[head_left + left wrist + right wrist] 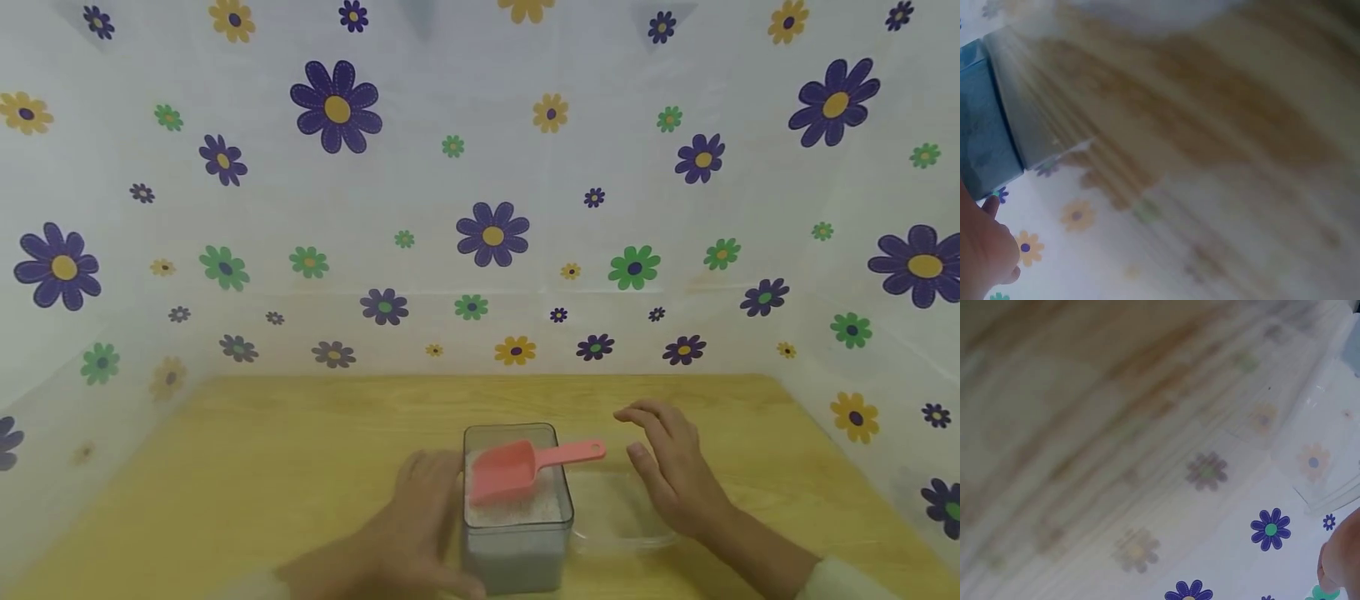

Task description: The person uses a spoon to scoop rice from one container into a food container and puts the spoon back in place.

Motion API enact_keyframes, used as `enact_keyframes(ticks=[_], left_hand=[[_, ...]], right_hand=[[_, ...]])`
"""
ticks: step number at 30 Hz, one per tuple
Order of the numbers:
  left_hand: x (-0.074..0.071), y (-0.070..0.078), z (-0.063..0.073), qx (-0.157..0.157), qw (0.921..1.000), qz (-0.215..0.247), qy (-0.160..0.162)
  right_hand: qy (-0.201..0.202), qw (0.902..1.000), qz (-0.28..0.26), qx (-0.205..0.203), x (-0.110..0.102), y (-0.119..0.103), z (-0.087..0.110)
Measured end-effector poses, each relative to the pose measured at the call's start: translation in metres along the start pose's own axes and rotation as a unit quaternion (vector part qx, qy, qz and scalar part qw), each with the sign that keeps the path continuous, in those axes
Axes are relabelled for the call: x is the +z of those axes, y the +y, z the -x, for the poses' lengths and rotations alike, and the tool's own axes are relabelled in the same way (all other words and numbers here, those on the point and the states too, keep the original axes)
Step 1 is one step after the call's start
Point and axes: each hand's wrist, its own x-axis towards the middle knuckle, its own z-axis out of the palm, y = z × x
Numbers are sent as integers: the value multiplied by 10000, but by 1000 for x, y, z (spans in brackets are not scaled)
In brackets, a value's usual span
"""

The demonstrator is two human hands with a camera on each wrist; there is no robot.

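A tall, see-through grey canister [514,542] stands on the table, filled with a white grainy or powdery substance [536,508]. On top of it lies a pink scoop [504,473], its handle sticking out over the right rim. My left hand [420,521] is at the canister's left side, fingers and thumb spread apart; whether it touches the wall is hard to tell. The left wrist view shows the canister [988,119] bluish, with part of that hand [988,256] below it. My right hand [678,471] hovers with loosely bent fingers, holding nothing, by a clear plastic container or lid [622,542].
The wooden-look table [300,433] runs back to a white sheet [420,192] printed with flowers, which also closes off both sides. In the right wrist view the clear plastic piece [1329,444] appears near the right edge.
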Motion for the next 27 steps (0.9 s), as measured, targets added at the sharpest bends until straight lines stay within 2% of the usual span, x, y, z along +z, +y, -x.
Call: enact_keyframes(ticks=[3, 6, 11, 15, 19, 23, 27], left_hand=[[4, -1, -4, -180, 9994, 312, -5], [5, 0, -6, -199, 9987, 474, 7], [4, 3, -7, 140, 9981, 588, 72], [7, 3, -3, 485, 9979, 251, 333], [7, 3, -3, 492, 9975, 271, 428], [1, 7, -8, 424, 9974, 522, 266], [0, 6, -13, 440, 9984, 350, 104]], right_hand=[[-71, 9999, -55, 132, -1, 3, -2], [-175, 9996, -86, 222, -1, 5, -2], [-357, 9988, -44, 345, 2, 2, 2], [-577, 9971, -47, 490, 4, -3, 6], [-1132, 9904, -192, 769, 5, -6, 5], [-1717, 9779, -209, 1172, 3, -4, 3], [-1910, 9725, -109, 1325, -1, 0, 3]])
